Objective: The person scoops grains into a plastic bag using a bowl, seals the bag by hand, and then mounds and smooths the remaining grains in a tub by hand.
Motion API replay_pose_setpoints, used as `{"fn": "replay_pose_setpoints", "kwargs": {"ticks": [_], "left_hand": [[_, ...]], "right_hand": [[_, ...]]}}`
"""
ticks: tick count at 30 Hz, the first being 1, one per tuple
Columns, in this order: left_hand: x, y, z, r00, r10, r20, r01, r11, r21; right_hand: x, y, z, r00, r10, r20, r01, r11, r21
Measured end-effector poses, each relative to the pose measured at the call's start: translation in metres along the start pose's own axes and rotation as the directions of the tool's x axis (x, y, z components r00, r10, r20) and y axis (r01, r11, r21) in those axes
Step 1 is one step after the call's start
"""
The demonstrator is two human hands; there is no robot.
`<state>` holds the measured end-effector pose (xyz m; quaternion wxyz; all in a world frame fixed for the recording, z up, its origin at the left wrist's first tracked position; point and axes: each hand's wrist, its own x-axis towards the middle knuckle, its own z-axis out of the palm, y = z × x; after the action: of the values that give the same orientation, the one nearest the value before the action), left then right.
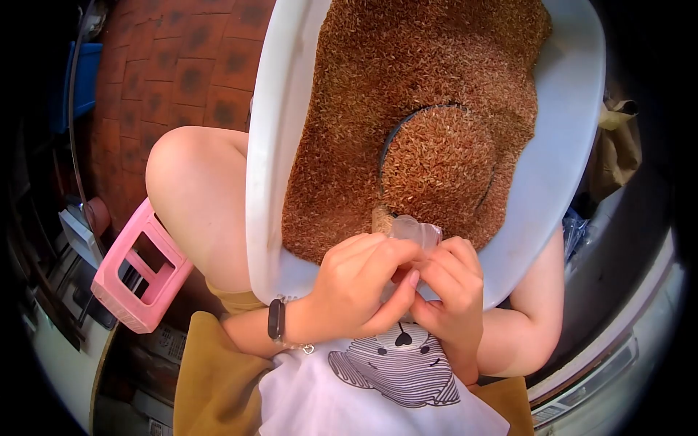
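My left hand (358, 282), with a black band on its wrist, is closed with the fingertips pinching a small clear plastic bag (416, 231). My right hand (452, 287) pinches the same bag from the other side, close against the left. Just beyond them, a large white plastic tub (574, 109) holds a deep spread of reddish-brown rice grains (363, 80). Sunk in that rice is a round dark-rimmed vessel (383, 161), heaped with the same grains. A short pale piece (381, 220) shows at its near edge, partly hidden by the bag.
The tub lies across my lap, between my bare knees. A pink plastic stool (120, 294) stands on the left, over reddish floor tiles (182, 65). A blue container (87, 76) is at far left; a brown paper bag (618, 152) lies right of the tub.
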<state>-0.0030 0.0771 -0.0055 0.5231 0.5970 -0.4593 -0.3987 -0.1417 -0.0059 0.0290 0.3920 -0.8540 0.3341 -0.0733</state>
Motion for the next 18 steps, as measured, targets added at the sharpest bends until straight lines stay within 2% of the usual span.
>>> {"fn": "replay_pose_setpoints", "kwargs": {"ticks": [12, 18], "left_hand": [[-0.0006, 0.0002, 0.0, 0.999, -0.026, 0.021, 0.027, 0.999, -0.031], [0.0004, 0.0022, 0.0008, 0.999, -0.034, 0.018, 0.034, 0.999, 0.012]], "right_hand": [[-0.0047, 0.0003, 0.0034, 0.999, 0.037, -0.005, -0.037, 0.999, 0.033], [-0.0066, 0.0028, 0.006, 0.998, 0.014, -0.065, -0.009, 0.997, 0.074]]}}
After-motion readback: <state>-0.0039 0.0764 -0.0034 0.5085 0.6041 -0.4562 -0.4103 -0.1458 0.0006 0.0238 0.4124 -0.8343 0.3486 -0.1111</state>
